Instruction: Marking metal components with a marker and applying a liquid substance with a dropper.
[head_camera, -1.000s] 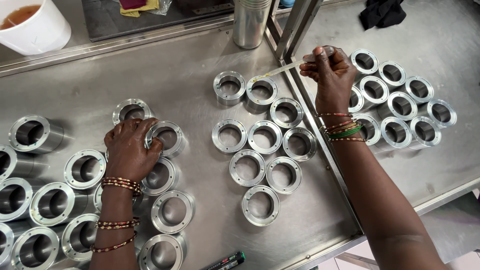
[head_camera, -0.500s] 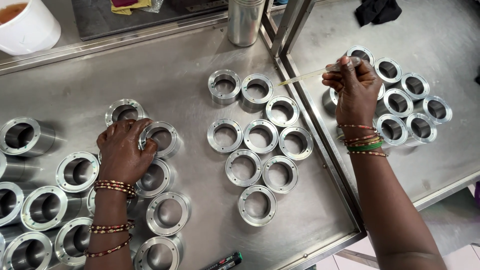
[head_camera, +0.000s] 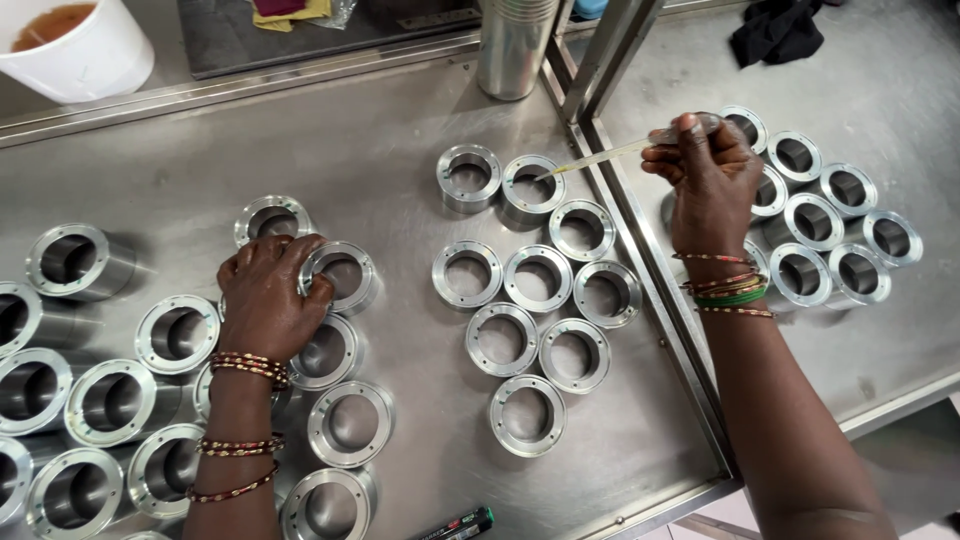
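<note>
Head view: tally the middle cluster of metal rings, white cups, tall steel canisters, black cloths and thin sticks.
Metal rings, middle cluster: 9
White cup: 1
Tall steel canister: 1
Black cloth: 1
Thin stick, held in the right hand: 1
Total: 13

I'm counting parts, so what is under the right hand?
Under the right hand, metal rings stand on the steel table; one rim shows beside the wrist. How many the hand and forearm cover cannot be seen.
</note>
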